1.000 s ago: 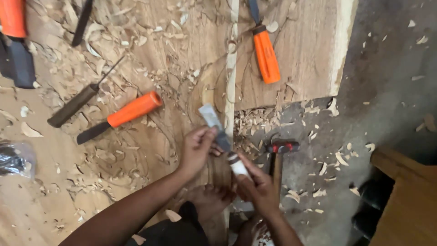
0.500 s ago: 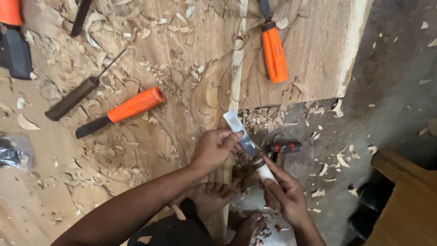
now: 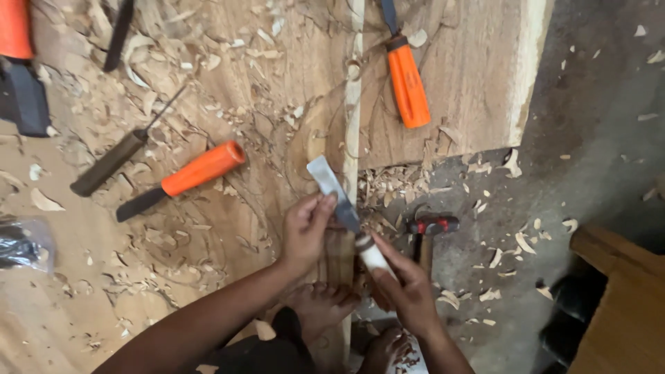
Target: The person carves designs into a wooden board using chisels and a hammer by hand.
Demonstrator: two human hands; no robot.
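I've got the wide chisel [image 3: 332, 190] laid flat-bladed across the carved wooden slab [image 3: 457, 83], its edge at the carved ridge, probably so it can pare along it. My left hand [image 3: 308, 228] pinches the blade, fingers closed on the steel to steer it; my right hand [image 3: 409, 291] is wrapped round the pale handle (forearm angled up from below). A hammer [image 3: 426, 232] lies just beside, amid shavings.
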